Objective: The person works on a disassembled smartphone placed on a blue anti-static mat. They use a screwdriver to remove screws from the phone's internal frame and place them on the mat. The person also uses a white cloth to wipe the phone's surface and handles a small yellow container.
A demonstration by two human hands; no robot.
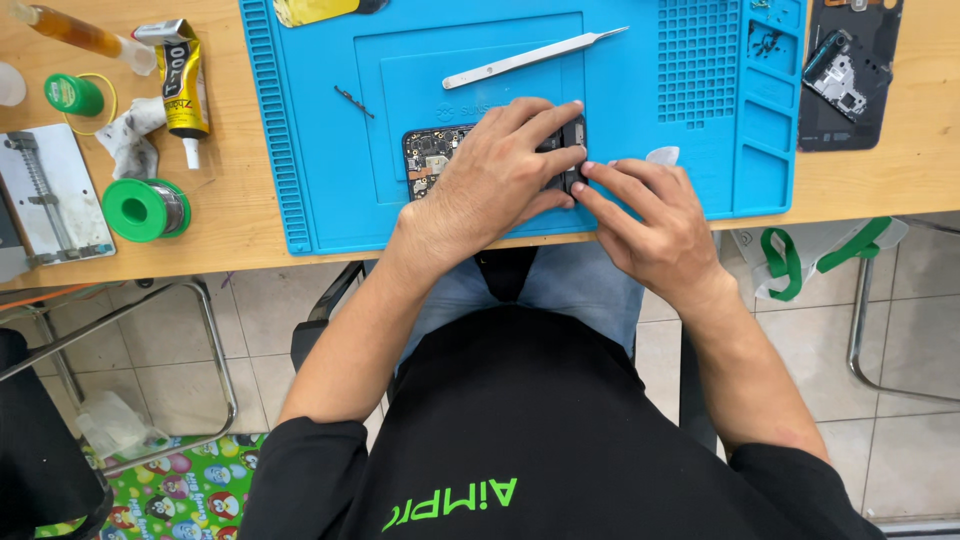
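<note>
Head view: opened smartphone [432,158] lay on blue repair mat [300,150], long axis across bench [230,215]. Left hand [500,165] pressed flat over it; right hand [645,215] pinched its right end. Tweezers [535,58] lay beyond, untouched.

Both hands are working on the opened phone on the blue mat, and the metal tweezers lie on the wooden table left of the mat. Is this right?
Not quite. The head view shows the tweezers lying on the blue mat itself, above the opened phone. Left hand and right hand are indeed on the phone.
</note>
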